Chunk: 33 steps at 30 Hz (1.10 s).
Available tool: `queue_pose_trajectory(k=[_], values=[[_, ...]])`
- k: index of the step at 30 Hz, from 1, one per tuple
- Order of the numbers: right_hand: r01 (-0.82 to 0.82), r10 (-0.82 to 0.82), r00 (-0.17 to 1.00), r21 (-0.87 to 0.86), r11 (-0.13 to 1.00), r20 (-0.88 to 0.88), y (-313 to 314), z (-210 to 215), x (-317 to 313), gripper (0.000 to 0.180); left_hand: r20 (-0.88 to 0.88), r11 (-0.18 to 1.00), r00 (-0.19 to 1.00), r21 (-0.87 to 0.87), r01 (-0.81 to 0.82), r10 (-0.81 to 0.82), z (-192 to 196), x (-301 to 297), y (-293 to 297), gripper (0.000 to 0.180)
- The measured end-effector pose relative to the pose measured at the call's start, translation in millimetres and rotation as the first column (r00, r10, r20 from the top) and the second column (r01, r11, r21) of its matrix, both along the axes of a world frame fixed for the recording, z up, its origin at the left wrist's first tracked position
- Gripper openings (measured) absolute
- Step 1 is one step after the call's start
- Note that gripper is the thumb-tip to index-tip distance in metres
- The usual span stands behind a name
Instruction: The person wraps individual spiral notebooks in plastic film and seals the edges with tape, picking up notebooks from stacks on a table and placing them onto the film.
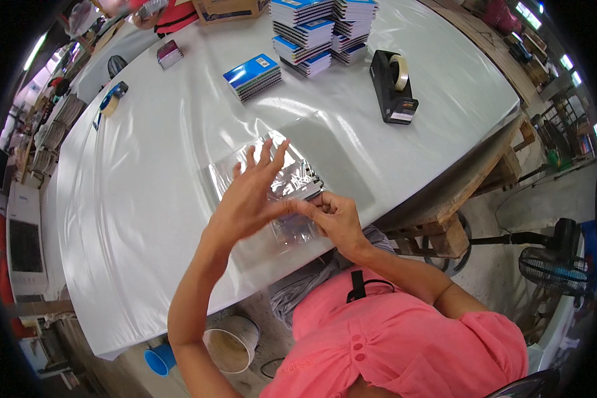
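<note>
White tabletop [132, 219] runs wide leftward; left grip [249, 196] spread, right grip [338, 219] pinching clear wrapper [297, 232] edge

Brightly lit across the large table covered in glossy white sheeting [132, 219], with long streaks of glare along its creases. Hard, sparkling highlights on the crinkled clear plastic film [290, 178]. Fed partly by narrow white strip lights [529, 16], upper right and left. Darker beneath the brown wooden support [452, 235]. Bowed strongly toward black corners. Fairly crisp on the blue-covered spiral notebooks [251, 70]; apparently softer on the greyish stacked bundles [61, 121], far left.
</note>
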State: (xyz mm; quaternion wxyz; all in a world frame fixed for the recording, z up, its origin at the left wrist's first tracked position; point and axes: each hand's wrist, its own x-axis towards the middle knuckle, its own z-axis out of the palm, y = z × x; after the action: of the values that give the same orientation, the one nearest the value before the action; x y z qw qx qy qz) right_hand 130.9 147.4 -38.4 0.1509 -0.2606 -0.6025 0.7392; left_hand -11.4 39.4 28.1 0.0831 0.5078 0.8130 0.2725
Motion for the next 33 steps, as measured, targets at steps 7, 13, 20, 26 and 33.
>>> queue_pose_trajectory(k=[7,13,20,26,33], values=[[-0.456,0.138,0.875,0.693,0.559,0.465,20,1,-4,0.030,0.763,0.991,0.645,-0.043,0.130,-0.051,-10,-41,5,0.069],[-0.253,0.588,0.634,0.853,-0.456,0.502,-53,34,-41,0.031,0.805,0.877,0.593,0.295,-0.380,-0.014,-32,-65,-8,0.079],[-0.518,0.045,0.301,0.203,-0.831,0.952,-36,84,-110,0.052,0.871,0.633,0.483,0.320,-0.705,0.096,-44,-46,-60,0.064],[-0.609,0.787,0.549,0.780,0.148,0.280,95,56,-68,0.073,0.826,0.474,0.505,0.350,-0.808,0.250,-57,-15,-101,0.062],[-0.472,0.572,0.818,0.494,0.730,-0.064,79,-35,-35,0.089,0.783,0.664,0.622,0.457,-0.592,0.016,-39,27,-55,0.076]])
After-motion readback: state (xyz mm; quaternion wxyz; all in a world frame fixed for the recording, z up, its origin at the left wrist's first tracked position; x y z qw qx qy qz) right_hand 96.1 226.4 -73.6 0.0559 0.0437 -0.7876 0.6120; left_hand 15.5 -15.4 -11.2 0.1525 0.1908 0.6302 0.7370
